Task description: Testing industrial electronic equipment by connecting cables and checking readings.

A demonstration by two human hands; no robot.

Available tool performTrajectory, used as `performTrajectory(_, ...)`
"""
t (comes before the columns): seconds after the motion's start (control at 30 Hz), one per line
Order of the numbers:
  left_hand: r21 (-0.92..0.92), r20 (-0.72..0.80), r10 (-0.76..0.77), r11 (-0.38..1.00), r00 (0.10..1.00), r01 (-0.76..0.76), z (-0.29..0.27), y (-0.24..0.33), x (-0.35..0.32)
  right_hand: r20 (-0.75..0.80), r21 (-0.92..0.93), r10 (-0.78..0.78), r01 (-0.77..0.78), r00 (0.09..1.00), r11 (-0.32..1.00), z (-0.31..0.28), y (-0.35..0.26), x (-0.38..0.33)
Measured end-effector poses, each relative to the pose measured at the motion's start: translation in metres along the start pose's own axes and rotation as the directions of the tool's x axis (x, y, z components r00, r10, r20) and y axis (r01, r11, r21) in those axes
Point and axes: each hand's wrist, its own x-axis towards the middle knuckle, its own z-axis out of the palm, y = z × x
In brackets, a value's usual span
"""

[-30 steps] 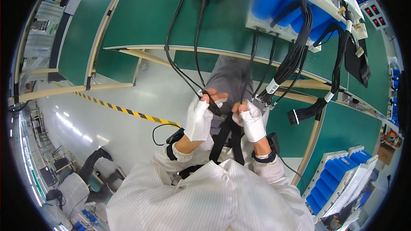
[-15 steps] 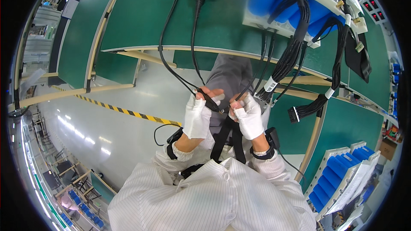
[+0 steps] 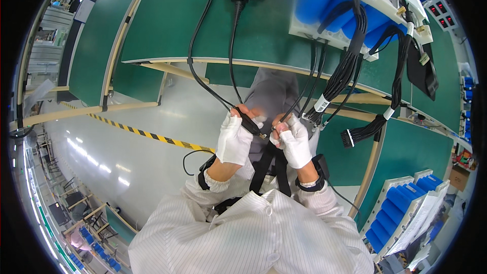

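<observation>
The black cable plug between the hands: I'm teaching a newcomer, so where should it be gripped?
On the black cable plug, grip the thick moulded body, as the left hand does, coming from the cable side. Its metal tip points toward the right hand and probably should stay bare.

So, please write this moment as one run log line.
left hand: grips black plug | right hand: pinches thin cable | hands: close together, above lap

Both hands — left [image 3: 234, 141] and right [image 3: 293, 143], in white gloves with bare fingertips — are raised close together, fingers curled shut, wrists banded black.
</observation>
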Motion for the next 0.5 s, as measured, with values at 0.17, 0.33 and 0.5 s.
performTrajectory(0.17, -0.019, -0.027, -0.035, 0.999, 0.999, 0.034, 0.001, 0.000, 0.000, -0.007, 0.013, 0.022, -0.022, 1.000, 1.000, -0.001, 0.000, 0.000)
performTrajectory(0.33, 0.048, 0.005, -0.040, 0.998, 0.999, 0.039, -0.002, -0.007, 0.002, -0.072, -0.136, -0.029, 0.019, 0.997, 0.990, -0.006, -0.009, -0.006)
performTrajectory(0.5, -0.018, 0.063, 0.066, 0.998, 0.996, -0.065, -0.027, -0.004, 0.001, -0.016, -0.321, -0.032, 0.025, 0.999, 0.947, -0.012, -0.018, -0.014)
